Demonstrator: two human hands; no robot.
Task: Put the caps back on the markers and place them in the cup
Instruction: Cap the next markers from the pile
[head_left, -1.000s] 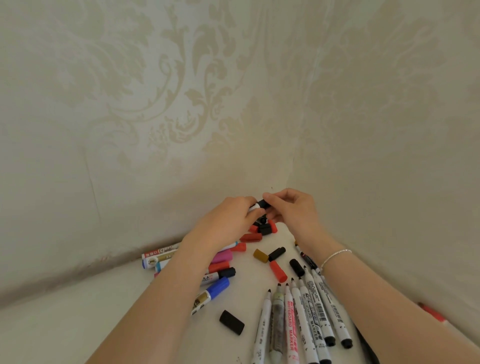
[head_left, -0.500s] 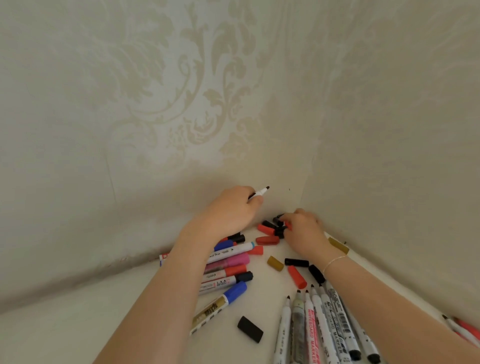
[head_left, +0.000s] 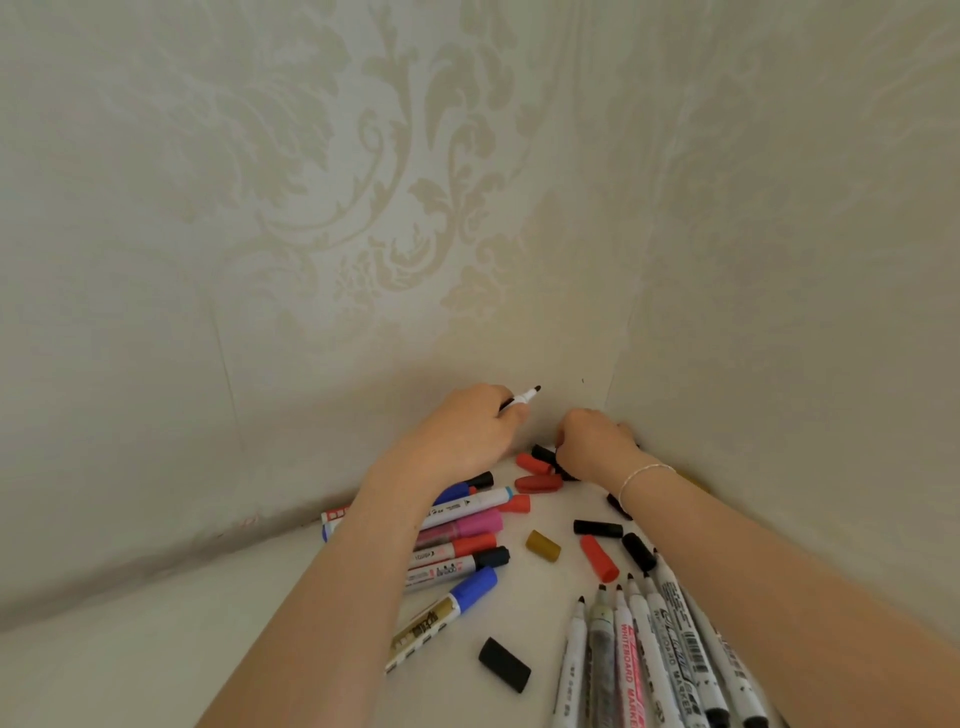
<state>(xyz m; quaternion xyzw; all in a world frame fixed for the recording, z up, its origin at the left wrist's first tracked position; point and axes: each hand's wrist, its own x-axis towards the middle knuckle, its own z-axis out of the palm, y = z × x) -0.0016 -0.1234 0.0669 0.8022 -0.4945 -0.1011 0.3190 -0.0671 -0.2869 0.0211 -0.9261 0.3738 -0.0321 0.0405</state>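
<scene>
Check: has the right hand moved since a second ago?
Yes. The right hand dropped away from the left hand's marker to the loose caps in the wall corner.
</scene>
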